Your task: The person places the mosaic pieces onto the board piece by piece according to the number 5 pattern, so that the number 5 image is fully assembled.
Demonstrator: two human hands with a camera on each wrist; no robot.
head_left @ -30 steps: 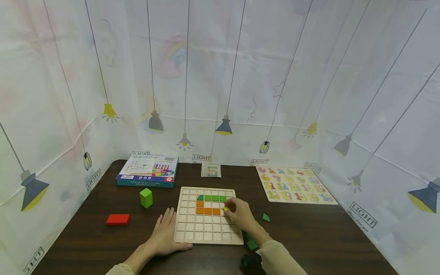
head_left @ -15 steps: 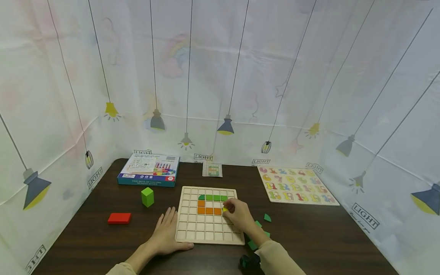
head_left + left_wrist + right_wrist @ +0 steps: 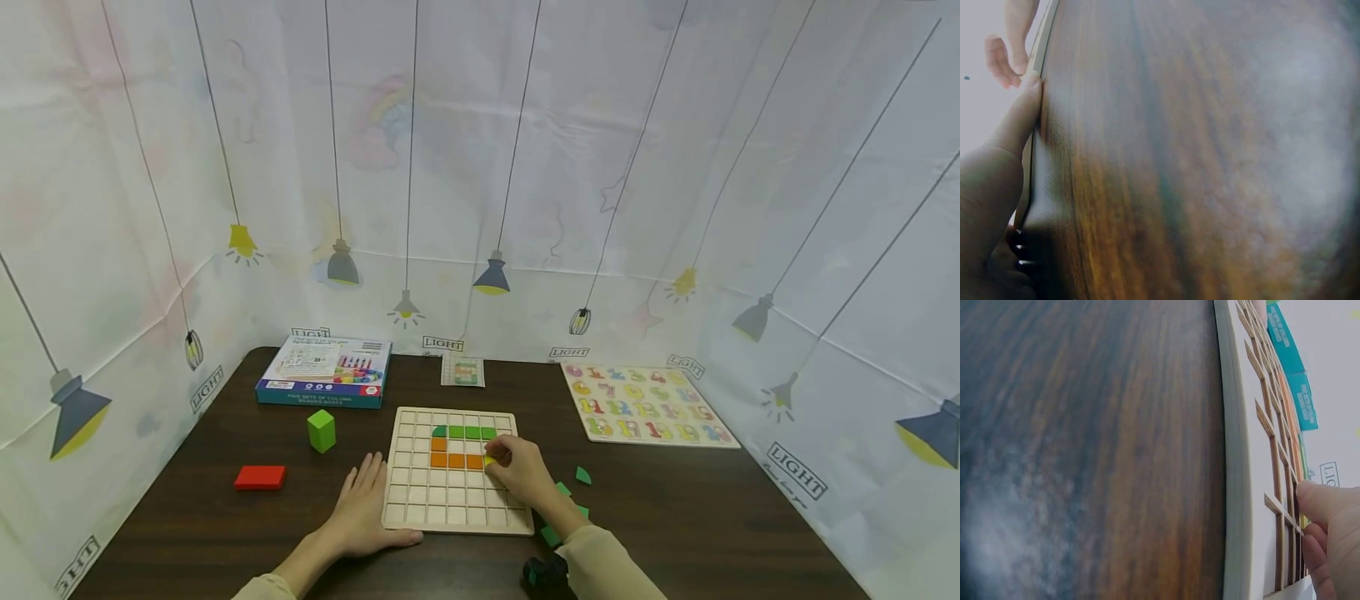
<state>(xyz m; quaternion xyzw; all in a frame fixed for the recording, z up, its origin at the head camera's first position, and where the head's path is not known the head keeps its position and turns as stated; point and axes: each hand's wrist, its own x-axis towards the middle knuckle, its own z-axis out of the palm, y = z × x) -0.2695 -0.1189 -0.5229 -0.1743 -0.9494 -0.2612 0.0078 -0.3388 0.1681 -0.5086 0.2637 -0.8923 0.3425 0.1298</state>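
Note:
My left hand (image 3: 358, 512) lies flat on the table at the left side of a wooden grid board (image 3: 436, 495), fingers straight, thumb stretched along its front edge. With thumb and fingertips, my right hand (image 3: 521, 471) pinches a small yellow tile (image 3: 489, 460) at the right end of a row of orange tiles (image 3: 456, 461); the fingers partly cover it. Behind that row runs a line of green tiles (image 3: 472, 432), with a dark green rounded tile (image 3: 439, 431) at its left end. In the right wrist view, the fingertips (image 3: 1307, 490) are right at the grid.
Loose green pieces (image 3: 551, 536) lie beside my right forearm, a green quarter-round piece (image 3: 583, 475) farther right. On the left are a green block (image 3: 322, 432) and a red block (image 3: 260, 477). At the back: a box (image 3: 367, 398), a pattern card (image 3: 462, 371) and a number board (image 3: 645, 404).
My right hand has shifted very slightly toward me and down with the yellow tile. My left hand stays in place beside the board.

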